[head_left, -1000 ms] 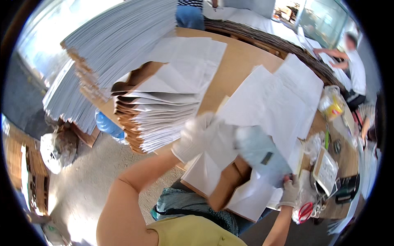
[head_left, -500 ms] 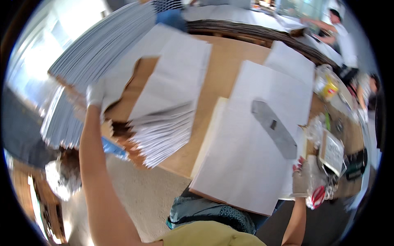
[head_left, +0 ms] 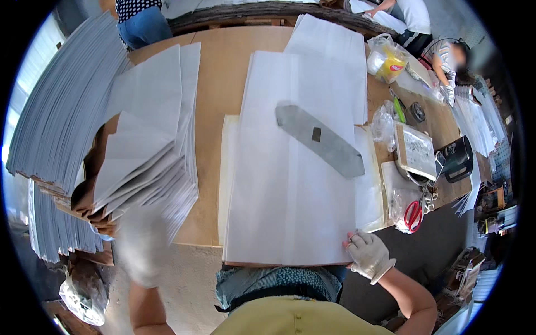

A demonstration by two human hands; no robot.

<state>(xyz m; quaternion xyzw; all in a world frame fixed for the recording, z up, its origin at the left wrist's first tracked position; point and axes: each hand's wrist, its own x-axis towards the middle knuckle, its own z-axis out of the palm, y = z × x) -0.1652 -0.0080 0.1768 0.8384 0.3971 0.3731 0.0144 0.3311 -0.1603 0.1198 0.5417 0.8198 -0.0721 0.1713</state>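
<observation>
A stack of large white paper sacks [head_left: 265, 184], brown at the lower edge, lies flat before me. Across it rests a grey, long six-sided flat piece [head_left: 335, 146] with a small dark rectangle in its middle. My right hand [head_left: 369, 258], in a white glove with reddish fingertips, is closed around the stack's near right corner. To the left, a fanned pile of white sacks with brown insides [head_left: 139, 151] overhangs the table's near edge. My gloved left hand [head_left: 143, 245] is at this pile's lower end, its fingers smeared by motion; whether it touches the paper I cannot tell.
A tall stack of folded paper [head_left: 67, 106] stands at far left. On the right of the wooden table [head_left: 215, 84] are red-handled scissors [head_left: 413, 216], a black jug-like container [head_left: 455, 159], a flat white-topped block [head_left: 416, 151] and plastic bags [head_left: 385, 58]. Several people work around the table.
My left hand has come down and nearer from the far side of the left pile. The pile's top sacks have shifted and folded. My view has turned, and my right hand stays by the corner.
</observation>
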